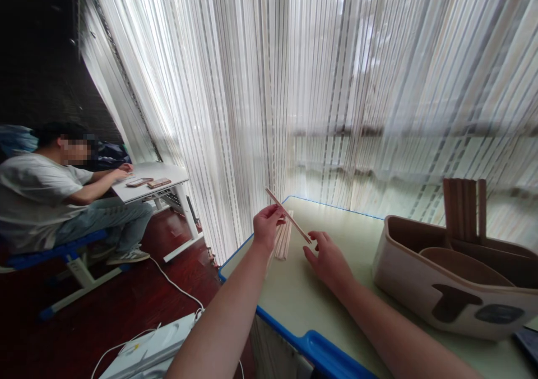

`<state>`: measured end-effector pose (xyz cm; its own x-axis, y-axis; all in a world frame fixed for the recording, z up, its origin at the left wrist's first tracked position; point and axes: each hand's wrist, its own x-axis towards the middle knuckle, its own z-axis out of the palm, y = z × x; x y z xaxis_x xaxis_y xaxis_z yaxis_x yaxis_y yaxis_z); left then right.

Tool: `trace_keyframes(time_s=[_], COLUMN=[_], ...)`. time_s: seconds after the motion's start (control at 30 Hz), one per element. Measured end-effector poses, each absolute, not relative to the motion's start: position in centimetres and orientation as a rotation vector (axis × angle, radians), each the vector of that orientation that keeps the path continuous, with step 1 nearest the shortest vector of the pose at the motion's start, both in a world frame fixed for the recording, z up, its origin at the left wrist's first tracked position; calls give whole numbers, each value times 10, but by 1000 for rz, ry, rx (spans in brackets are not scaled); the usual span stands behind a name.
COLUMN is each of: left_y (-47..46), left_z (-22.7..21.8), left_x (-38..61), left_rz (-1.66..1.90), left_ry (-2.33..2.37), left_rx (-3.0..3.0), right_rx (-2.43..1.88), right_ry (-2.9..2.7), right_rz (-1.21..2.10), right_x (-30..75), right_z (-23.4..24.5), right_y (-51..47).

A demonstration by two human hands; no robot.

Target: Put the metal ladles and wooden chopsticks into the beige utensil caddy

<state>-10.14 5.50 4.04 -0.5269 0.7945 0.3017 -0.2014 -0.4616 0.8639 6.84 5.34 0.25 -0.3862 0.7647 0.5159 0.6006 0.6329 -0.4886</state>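
One slim wooden stick is pinched in the left hand, its long axis slanting down toward the right hand, which is nearer its low end. There the right thumb and finger stand parted; whether they touch it, I cannot tell. A bunch of sticks, too overlapped to count, lies beside the left hand on the one tabletop.
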Motion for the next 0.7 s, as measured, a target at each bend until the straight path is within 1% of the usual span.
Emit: trace_keyframes(time_s=[0.1, 0.23, 0.37, 0.53, 0.7], left_y=[57, 59, 59, 58, 49], left_z=[40, 39, 38, 38, 44], left_x=[-106, -107, -105, -100, -94], left_rz=[2100, 2101, 2053, 1979, 1892], left_ry=[1029, 1018, 1007, 1028, 996], left_rx=[866, 839, 886, 902, 960], right_rx=[-1103, -1140, -1197, -1371, -1502], right_ry=[-2125, -2127, -2190, -2294, -2299], right_rz=[335, 343, 221, 28, -15], right_x=[71, 72, 73, 74, 75], right_z=[3, 5, 7, 12, 36], right_y=[57, 57, 52, 44, 25])
